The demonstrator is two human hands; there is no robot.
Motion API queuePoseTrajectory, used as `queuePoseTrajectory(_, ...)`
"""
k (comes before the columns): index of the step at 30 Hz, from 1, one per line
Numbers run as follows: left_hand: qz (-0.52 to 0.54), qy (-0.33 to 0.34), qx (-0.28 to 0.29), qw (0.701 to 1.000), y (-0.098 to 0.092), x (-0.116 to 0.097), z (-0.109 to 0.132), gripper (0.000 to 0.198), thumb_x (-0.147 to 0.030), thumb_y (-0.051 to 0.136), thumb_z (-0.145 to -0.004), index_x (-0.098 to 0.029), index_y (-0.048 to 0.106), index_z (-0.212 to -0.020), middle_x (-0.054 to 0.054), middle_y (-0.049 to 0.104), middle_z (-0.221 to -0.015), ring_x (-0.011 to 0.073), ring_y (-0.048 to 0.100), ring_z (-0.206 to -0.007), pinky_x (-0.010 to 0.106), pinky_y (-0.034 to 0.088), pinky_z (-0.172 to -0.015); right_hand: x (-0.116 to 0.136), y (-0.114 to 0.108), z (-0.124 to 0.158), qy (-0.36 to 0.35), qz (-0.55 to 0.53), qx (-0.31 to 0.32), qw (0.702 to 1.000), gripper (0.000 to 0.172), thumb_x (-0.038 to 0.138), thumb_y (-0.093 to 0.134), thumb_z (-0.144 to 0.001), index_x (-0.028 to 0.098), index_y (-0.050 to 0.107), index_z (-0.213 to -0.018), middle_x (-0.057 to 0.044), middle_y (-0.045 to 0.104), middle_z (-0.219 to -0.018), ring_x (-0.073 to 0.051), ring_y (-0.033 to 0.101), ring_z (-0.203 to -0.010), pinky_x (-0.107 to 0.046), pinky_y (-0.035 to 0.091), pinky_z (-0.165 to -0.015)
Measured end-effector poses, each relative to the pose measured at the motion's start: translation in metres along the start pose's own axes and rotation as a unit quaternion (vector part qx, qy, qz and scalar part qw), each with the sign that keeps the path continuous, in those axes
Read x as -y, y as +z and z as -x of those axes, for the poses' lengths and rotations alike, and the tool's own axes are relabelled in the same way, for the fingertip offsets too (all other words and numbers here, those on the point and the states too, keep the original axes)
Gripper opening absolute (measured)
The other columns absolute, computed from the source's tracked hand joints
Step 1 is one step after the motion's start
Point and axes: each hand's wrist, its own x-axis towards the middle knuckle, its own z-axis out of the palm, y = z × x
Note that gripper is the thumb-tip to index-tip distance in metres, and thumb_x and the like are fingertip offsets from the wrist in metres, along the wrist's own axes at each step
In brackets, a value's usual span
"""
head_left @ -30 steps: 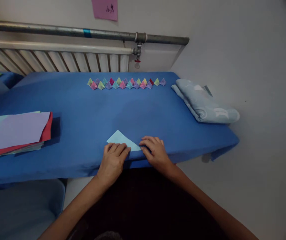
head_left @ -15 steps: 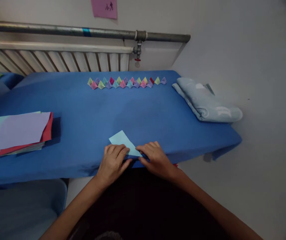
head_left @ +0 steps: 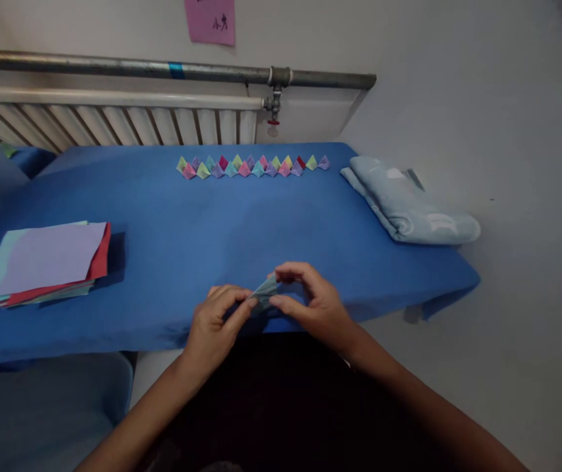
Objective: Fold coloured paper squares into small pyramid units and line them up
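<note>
A folded sheet of light blue paper [head_left: 265,292] is held up, tilted, at the front edge of the blue-covered surface. My left hand [head_left: 218,321] pinches its left corner between thumb and fingers. On the other side, my right hand [head_left: 317,301] curls round the paper's right end, fingertips at its upper edge and thumb lower down. The fingers partly hide the paper, so its exact folds cannot be made out.
Small folded paper pieces [head_left: 244,169] in several colours stand in two rows at the back of the blue cloth [head_left: 177,229]. A stack of coloured paper [head_left: 52,259] lies left. A folded blanket [head_left: 408,203] sits right; a radiator [head_left: 157,124] and pipe run behind.
The light blue paper, earlier lying flat with both hands pressing on it, is now lifted and tilted between them. My right hand has risen and its fingers have curved round the paper.
</note>
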Motion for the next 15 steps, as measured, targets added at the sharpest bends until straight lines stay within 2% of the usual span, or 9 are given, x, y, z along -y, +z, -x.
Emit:
queuePoseTrajectory(4,0.152,-0.177,0.008,0.972,0.003,-0.001,-0.004,0.014,-0.034,0.063,-0.084,-0.02,0.066,-0.08,-0.002,0.064,-0.072,0.0117,0.057,-0.064,0.025,0.047,-0.059,-0.002,0.009,-0.01,0.127,-0.123,0.04,0.984,0.031,0.028,0.064,-0.079,0.025,0.055,-0.108,0.0,0.065,-0.084,-0.014,0.061,-0.073,-0.026,0.048,-0.062)
queuePoseTrajectory(6,0.176,-0.214,0.004,0.961,0.005,0.006,-0.004,0.014,-0.034,0.064,-0.083,-0.02,0.065,-0.083,-0.002,0.064,-0.07,0.0115,0.058,-0.061,0.024,0.048,-0.058,-0.009,0.012,-0.016,0.171,-0.153,0.034,0.973,0.03,0.026,0.063,-0.077,0.025,0.054,-0.106,0.003,0.062,-0.076,-0.012,0.058,-0.063,-0.024,0.046,-0.055)
queuePoseTrajectory(7,0.159,-0.211,-0.008,0.965,0.006,0.01,-0.004,0.014,-0.033,0.063,-0.083,-0.02,0.065,-0.087,-0.002,0.064,-0.071,0.0121,0.059,-0.062,0.025,0.049,-0.059,-0.013,0.014,-0.019,0.189,-0.154,0.026,0.969,0.029,0.024,0.062,-0.076,0.024,0.054,-0.104,0.004,0.06,-0.073,-0.011,0.056,-0.06,-0.024,0.045,-0.054)
queuePoseTrajectory(9,0.066,-0.156,-0.038,0.985,0.005,0.018,-0.003,0.015,-0.028,0.061,-0.084,-0.02,0.064,-0.096,0.0,0.066,-0.077,0.0143,0.061,-0.069,0.028,0.051,-0.065,-0.021,0.017,-0.026,0.215,-0.12,0.023,0.969,0.027,0.019,0.061,-0.075,0.023,0.054,-0.101,0.005,0.056,-0.067,-0.011,0.053,-0.056,-0.023,0.043,-0.053)
queuePoseTrajectory(11,-0.048,-0.05,-0.036,0.997,0.003,0.024,-0.002,0.015,-0.022,0.056,-0.087,-0.021,0.064,-0.1,0.003,0.068,-0.087,0.0167,0.063,-0.082,0.032,0.05,-0.076,-0.027,0.02,-0.032,0.216,-0.052,0.043,0.974,0.026,0.014,0.059,-0.075,0.023,0.055,-0.1,0.006,0.054,-0.063,-0.01,0.051,-0.055,-0.023,0.041,-0.053)
queuePoseTrajectory(13,-0.124,0.058,0.013,0.99,0.002,0.028,-0.003,0.019,-0.014,0.049,-0.09,-0.021,0.063,-0.1,0.004,0.069,-0.097,0.0176,0.063,-0.092,0.035,0.046,-0.083,-0.03,0.023,-0.038,0.195,0.025,0.078,0.977,0.028,0.011,0.057,-0.075,0.023,0.057,-0.101,0.006,0.054,-0.063,-0.011,0.051,-0.057,-0.024,0.04,-0.054)
queuePoseTrajectory(15,-0.157,0.126,0.071,0.977,0.003,0.032,-0.004,0.023,-0.009,0.044,-0.091,-0.021,0.063,-0.099,0.003,0.07,-0.099,0.0169,0.063,-0.092,0.034,0.043,-0.082,-0.032,0.025,-0.043,0.169,0.091,0.11,0.975,0.032,0.01,0.056,-0.076,0.024,0.058,-0.105,0.004,0.056,-0.066,-0.012,0.054,-0.061,-0.025,0.041,-0.057)
